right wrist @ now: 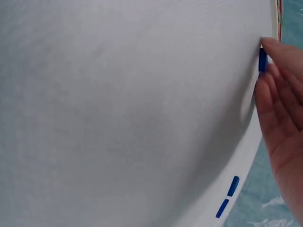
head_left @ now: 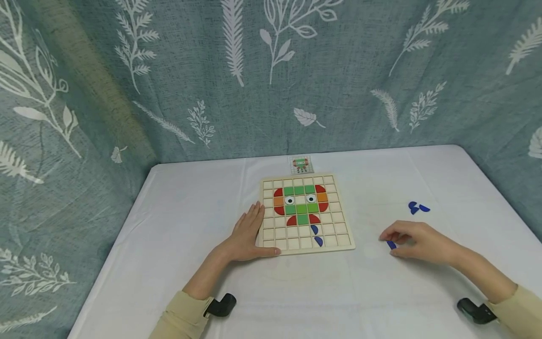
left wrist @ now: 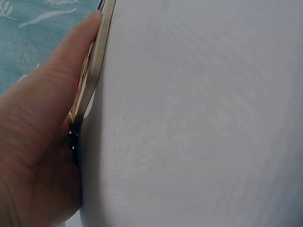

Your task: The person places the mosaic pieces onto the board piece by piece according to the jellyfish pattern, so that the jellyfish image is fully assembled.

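A pale wooden grid board [head_left: 338, 230] lies on the table with tiles forming a figure: green squares, red rounded corners, orange tiles and two eye tiles. Below the green and red ones sit two blue rounded tiles, the upper [head_left: 314, 230] and the lower [head_left: 318, 241]. My left hand [head_left: 247, 235] rests along the board's left side, fingers straight and thumb on its near edge. Off to the board's right, my right hand [head_left: 417, 241] pinches a blue rounded tile [right wrist: 262, 60] between thumb and fingers, low over the cloth.
Several loose blue tiles [head_left: 419, 207] lie beyond my right hand. A small pattern card [head_left: 301, 165] with a similar figure lies behind the board. White cloth [head_left: 190, 212] covers the table, and a leaf-printed teal curtain [head_left: 338, 94] hangs behind it.
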`<action>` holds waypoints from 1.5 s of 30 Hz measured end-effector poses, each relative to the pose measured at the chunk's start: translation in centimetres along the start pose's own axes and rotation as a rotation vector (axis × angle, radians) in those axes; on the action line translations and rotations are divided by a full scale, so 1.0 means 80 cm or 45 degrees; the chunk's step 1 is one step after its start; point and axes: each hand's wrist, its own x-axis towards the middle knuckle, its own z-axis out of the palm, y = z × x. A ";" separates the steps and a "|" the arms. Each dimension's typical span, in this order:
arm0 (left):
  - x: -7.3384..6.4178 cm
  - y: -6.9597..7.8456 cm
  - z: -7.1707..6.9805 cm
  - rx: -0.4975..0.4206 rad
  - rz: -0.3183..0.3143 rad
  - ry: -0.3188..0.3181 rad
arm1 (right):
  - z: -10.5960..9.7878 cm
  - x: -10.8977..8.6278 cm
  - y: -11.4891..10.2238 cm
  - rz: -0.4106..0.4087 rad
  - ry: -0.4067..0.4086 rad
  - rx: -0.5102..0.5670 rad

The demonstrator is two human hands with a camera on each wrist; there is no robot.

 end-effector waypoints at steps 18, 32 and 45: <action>-0.004 0.003 -0.005 -0.015 -0.004 -0.003 | 0.064 0.110 -0.064 0.009 0.064 0.128; -0.002 0.001 -0.003 -0.014 -0.006 -0.029 | 0.096 0.182 -0.092 -0.139 -0.029 0.003; -0.003 0.000 -0.004 -0.003 -0.006 -0.014 | 0.097 0.187 -0.092 -0.129 -0.053 0.023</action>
